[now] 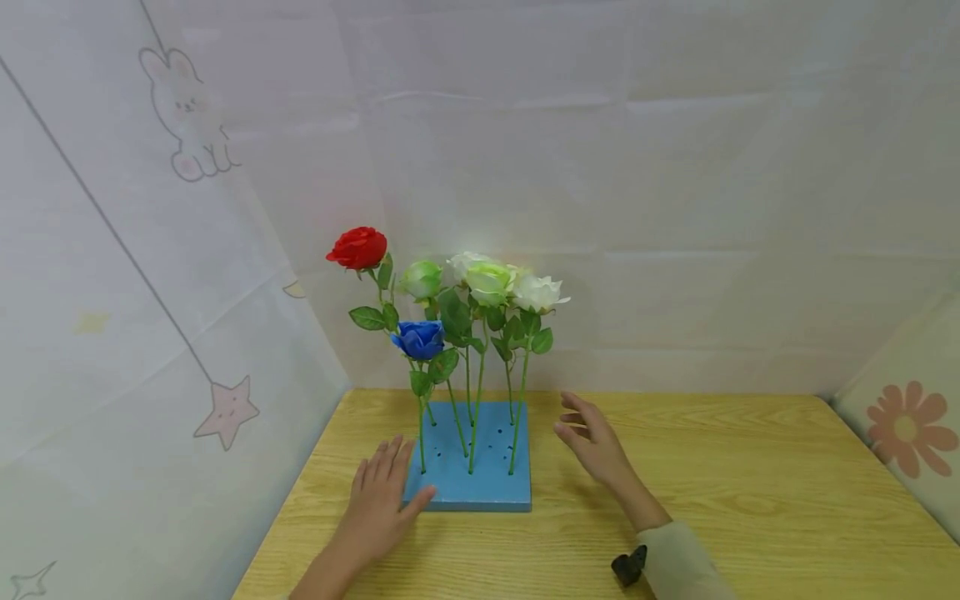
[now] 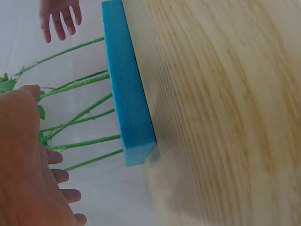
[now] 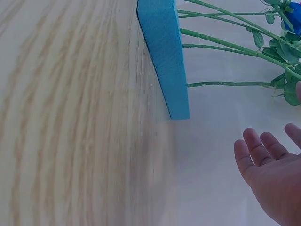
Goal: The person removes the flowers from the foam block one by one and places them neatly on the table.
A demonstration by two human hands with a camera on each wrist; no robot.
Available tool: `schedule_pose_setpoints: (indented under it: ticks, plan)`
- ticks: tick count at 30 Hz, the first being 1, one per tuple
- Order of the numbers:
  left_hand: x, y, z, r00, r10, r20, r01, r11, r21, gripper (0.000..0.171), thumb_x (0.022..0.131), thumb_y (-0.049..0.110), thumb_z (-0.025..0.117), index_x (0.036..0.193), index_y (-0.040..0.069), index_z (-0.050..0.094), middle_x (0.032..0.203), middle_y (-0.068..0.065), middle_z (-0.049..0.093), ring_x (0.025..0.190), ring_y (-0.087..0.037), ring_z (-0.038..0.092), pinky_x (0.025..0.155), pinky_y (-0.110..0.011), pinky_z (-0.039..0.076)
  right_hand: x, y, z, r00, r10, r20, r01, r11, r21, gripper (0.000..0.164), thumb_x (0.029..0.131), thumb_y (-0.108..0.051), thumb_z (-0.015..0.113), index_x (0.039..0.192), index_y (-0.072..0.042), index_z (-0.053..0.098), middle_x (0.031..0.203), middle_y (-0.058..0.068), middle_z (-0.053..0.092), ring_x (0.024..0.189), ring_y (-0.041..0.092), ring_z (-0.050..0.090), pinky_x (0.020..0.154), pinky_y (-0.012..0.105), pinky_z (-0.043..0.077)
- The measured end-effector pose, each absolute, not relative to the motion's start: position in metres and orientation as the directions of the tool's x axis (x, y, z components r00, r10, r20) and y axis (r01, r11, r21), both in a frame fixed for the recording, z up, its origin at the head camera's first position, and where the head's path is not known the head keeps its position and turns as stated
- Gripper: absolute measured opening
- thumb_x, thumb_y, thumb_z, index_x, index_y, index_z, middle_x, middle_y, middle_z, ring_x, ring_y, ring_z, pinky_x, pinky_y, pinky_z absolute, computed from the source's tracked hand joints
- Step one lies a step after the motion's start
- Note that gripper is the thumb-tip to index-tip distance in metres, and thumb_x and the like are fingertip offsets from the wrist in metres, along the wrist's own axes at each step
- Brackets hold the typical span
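Observation:
A light-blue board (image 1: 487,493) with small holes carries several upright artificial roses. Tallest at the left is a red rose (image 1: 358,248), with a blue rose (image 1: 420,340) lower in front of it. Pale green roses (image 1: 489,284) and white roses (image 1: 538,292) cluster at the middle and right. My left hand (image 1: 378,510) is at the board's left front corner, fingers extended and thumb spread toward the front edge. To the right of the board, my right hand (image 1: 598,446) is held with loosely bent fingers and holds nothing. In the right wrist view its fingers (image 3: 256,146) are apart from the board.
The board stands on a wood-grain table (image 1: 750,483), near its back edge. Pale printed cloth (image 1: 675,192) hangs behind and at both sides. A small black device (image 1: 628,567) sits at the right wrist, beside a light sleeve (image 1: 682,562).

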State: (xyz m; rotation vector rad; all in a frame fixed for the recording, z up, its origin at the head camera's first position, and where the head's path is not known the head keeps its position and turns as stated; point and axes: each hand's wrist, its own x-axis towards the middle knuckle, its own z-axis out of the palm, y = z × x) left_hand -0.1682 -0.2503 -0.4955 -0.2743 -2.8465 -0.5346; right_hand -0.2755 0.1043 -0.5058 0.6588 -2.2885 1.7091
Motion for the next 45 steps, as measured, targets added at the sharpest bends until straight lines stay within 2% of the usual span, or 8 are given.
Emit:
schedule_pose_setpoints:
  ticks: [5,11,19,23,31,34,41,45]
  plan:
    - [-0.176,-0.255,-0.497,-0.965,0.133,0.228,0.207,0.915,0.345,0.081,0.101,0.052,0.057,0.159,0.004,0.029,0.165,-0.021,0.025,0.151,-0.046,0.018,0.115,-0.071,0.014,-0.263,0.098,-0.482,-0.894,-0.241,0.378,-0.429,0.210,-0.879,0.057,0.101,-0.009,0.063,0.151,0.006,0.039,0.143,0.029,0.048,0.125,0.052,0.053,0.103,0.059,0.045]
    - [-0.186,-0.262,-0.503,-0.968,0.137,0.209,0.206,0.911,0.358,0.082,0.101,0.053,0.055,0.160,0.004,0.027,0.165,-0.021,0.022,0.151,-0.047,0.016,0.114,-0.072,0.013,-0.260,0.094,-0.472,-0.898,-0.250,0.363,-0.417,0.214,-0.883,0.056,0.102,-0.008,0.061,0.151,0.009,0.039,0.143,0.029,0.049,0.124,0.048,0.055,0.102,0.050,0.049]
    - [-0.203,-0.270,-0.518,-0.961,0.186,0.205,0.243,0.922,0.302,0.087,0.099,0.061,0.052,0.160,0.005,0.027,0.166,-0.021,0.022,0.151,-0.048,0.015,0.113,-0.074,0.013,-0.281,0.090,-0.501,-0.908,-0.220,0.357,-0.398,0.181,-0.899,0.056,0.102,-0.014,0.063,0.153,-0.002,0.042,0.144,0.021,0.051,0.126,0.038,0.056,0.103,0.036,0.048]
    - [-0.211,-0.273,-0.523,-0.970,0.190,0.150,0.225,0.937,0.268,0.091,0.099,0.067,0.047,0.162,0.006,0.022,0.168,-0.017,0.017,0.153,-0.046,0.011,0.115,-0.072,0.012,-0.284,0.088,-0.503,-0.914,-0.214,0.344,-0.380,0.157,-0.912,0.057,0.101,-0.019,0.065,0.153,-0.005,0.043,0.143,0.017,0.053,0.125,0.035,0.057,0.103,0.037,0.048]
    - [-0.220,-0.272,-0.523,-0.978,0.194,0.073,0.207,0.937,0.280,0.094,0.097,0.069,0.047,0.162,0.005,0.022,0.168,-0.017,0.014,0.153,-0.046,0.009,0.116,-0.072,0.009,-0.284,0.082,-0.503,-0.937,-0.200,0.286,-0.314,0.127,-0.941,0.059,0.100,-0.026,0.067,0.152,-0.010,0.045,0.143,0.014,0.054,0.127,0.034,0.056,0.106,0.045,0.046]
    - [-0.222,-0.273,-0.526,-0.980,0.190,0.057,0.199,0.941,0.274,0.096,0.097,0.071,0.045,0.162,0.005,0.021,0.169,-0.017,0.013,0.154,-0.045,0.009,0.116,-0.072,0.009,-0.284,0.080,-0.504,-0.936,-0.206,0.286,-0.314,0.116,-0.942,0.056,0.100,-0.021,0.067,0.151,-0.009,0.046,0.143,0.017,0.054,0.127,0.036,0.056,0.105,0.041,0.047]
    - [-0.227,-0.272,-0.531,-0.980,0.192,0.041,0.196,0.936,0.294,0.097,0.096,0.071,0.046,0.162,0.005,0.020,0.169,-0.017,0.013,0.154,-0.046,0.008,0.116,-0.072,0.007,-0.274,0.072,-0.488,-0.938,-0.234,0.257,-0.285,0.096,-0.954,0.056,0.101,-0.010,0.063,0.151,0.003,0.042,0.143,0.029,0.050,0.126,0.041,0.053,0.099,0.026,0.047]
    - [-0.228,-0.271,-0.532,-0.980,0.195,0.040,0.198,0.938,0.285,0.098,0.096,0.072,0.047,0.161,0.003,0.023,0.168,-0.019,0.015,0.153,-0.046,0.011,0.115,-0.072,0.009,-0.267,0.069,-0.477,-0.936,-0.252,0.244,-0.279,0.114,-0.953,0.054,0.101,-0.010,0.063,0.150,0.004,0.043,0.140,0.029,0.052,0.125,0.040,0.055,0.100,0.030,0.047]
